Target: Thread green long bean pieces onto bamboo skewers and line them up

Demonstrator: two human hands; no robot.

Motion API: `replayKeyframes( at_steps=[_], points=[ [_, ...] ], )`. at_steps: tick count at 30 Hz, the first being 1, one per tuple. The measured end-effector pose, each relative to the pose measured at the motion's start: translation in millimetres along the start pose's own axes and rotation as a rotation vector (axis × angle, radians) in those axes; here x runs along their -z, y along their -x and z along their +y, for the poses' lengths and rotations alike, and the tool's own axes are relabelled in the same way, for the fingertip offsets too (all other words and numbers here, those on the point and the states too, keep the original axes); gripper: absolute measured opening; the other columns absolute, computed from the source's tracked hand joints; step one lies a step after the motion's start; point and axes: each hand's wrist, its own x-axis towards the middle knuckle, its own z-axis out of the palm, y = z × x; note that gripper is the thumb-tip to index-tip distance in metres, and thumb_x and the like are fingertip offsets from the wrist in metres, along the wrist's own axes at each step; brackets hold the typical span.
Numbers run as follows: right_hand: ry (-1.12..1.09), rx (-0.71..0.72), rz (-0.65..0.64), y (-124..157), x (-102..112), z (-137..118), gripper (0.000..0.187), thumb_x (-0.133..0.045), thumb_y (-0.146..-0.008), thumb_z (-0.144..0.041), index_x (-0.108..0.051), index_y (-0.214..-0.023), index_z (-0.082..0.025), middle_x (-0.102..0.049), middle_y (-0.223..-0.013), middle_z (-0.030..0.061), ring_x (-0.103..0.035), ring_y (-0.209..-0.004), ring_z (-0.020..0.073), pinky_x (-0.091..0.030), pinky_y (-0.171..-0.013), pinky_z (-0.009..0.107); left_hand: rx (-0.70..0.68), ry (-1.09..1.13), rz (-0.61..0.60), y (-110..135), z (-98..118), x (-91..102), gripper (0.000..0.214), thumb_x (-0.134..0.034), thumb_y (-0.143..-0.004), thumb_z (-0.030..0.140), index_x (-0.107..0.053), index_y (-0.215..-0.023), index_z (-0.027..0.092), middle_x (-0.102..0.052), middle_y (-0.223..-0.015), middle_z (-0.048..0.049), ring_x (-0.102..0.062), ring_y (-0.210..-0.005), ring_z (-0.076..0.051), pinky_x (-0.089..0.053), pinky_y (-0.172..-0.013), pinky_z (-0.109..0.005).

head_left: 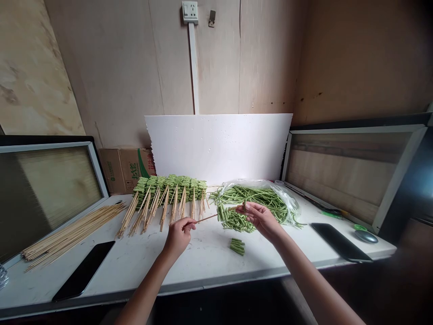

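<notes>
My left hand (180, 232) is closed around the lower part of a thin wooden skewer (207, 218), which slants up to the right. Several short green bean pieces (222, 213) sit side by side on that skewer. At its far end, my right hand (261, 217) is closed in a pinch on what looks like another short bean piece, mostly covered by the fingers. Below the hands, a small group of cut bean pieces (237, 246) lies on the white table (203, 266). Behind the skewer is a pile of cut pieces (238, 223).
Filled bean skewers (172, 183) are stacked at the back left, beside a cardboard box (125, 169). Bare skewers (74, 230) and a black phone (84, 271) lie left. Long beans (260, 195) fill a plastic bag (291, 203). A dark phone (340, 241) and a mouse (366, 236) lie right.
</notes>
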Motion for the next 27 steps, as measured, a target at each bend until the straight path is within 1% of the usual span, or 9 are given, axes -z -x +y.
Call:
replayKeyframes(
  at_steps=[5,9,15,18,22,27],
  points=[
    [-0.013,0.003,-0.013,-0.7,4.0,2.0,0.038,-0.087,-0.073,-0.053,-0.078,-0.09,-0.02,-0.081,-0.106,0.0124,-0.071,-0.115,0.0313,-0.052,-0.065,0.028,-0.01,-0.035,-0.001,0.1,-2.7,1.2,0.021,-0.054,-0.091,0.017,-0.075,-0.091,0.019,-0.076,-0.076,-0.0048,-0.072,-0.072,-0.019,-0.054,-0.068,-0.027],
    [0.012,-0.01,-0.037,-1.1,9.3,4.2,0.033,-0.086,-0.077,-0.049,-0.079,-0.09,-0.02,-0.081,-0.108,0.0127,-0.071,-0.115,0.031,-0.051,-0.069,0.029,-0.035,-0.072,0.007,-0.3,-3.2,3.0,0.022,-0.053,-0.089,0.013,-0.075,-0.089,0.019,-0.076,-0.075,-0.0035,-0.071,-0.071,-0.019,-0.053,-0.068,-0.027],
    [0.069,-0.01,-0.035,-1.1,11.8,3.5,0.032,-0.085,-0.078,-0.051,-0.08,-0.091,-0.022,-0.081,-0.107,0.0117,-0.071,-0.115,0.0316,-0.051,-0.073,0.032,-0.068,-0.115,0.01,-0.4,-3.0,4.4,0.026,-0.05,-0.088,0.007,-0.074,-0.087,0.019,-0.075,-0.074,-0.0025,-0.071,-0.072,-0.018,-0.053,-0.069,-0.026],
    [0.087,-0.008,-0.013,-0.5,11.1,2.8,0.031,-0.085,-0.078,-0.049,-0.08,-0.092,-0.023,-0.081,-0.106,0.0113,-0.072,-0.114,0.0321,-0.053,-0.076,0.033,-0.079,-0.136,0.014,-0.3,-5.7,4.4,0.027,-0.05,-0.088,0.006,-0.074,-0.088,0.019,-0.075,-0.075,-0.002,-0.071,-0.071,-0.018,-0.052,-0.069,-0.026],
    [0.109,0.003,0.024,0.4,10.1,3.2,0.034,-0.087,-0.076,-0.05,-0.08,-0.093,-0.022,-0.081,-0.105,0.0118,-0.073,-0.112,0.0331,-0.056,-0.079,0.036,-0.089,-0.156,0.024,-0.4,-8.6,4.0,0.028,-0.05,-0.087,0.004,-0.074,-0.088,0.019,-0.074,-0.075,-0.0012,-0.071,-0.071,-0.017,-0.052,-0.069,-0.025],
    [0.119,0.026,0.029,0.5,8.7,3.4,0.035,-0.087,-0.076,-0.05,-0.08,-0.095,-0.02,-0.081,-0.105,0.0126,-0.074,-0.11,0.0329,-0.058,-0.081,0.037,-0.094,-0.14,0.022,-1.2,-10.2,3.0,0.03,-0.049,-0.086,0.003,-0.074,-0.089,0.019,-0.074,-0.074,-0.0013,-0.071,-0.071,-0.017,-0.052,-0.069,-0.025]
  ],
)
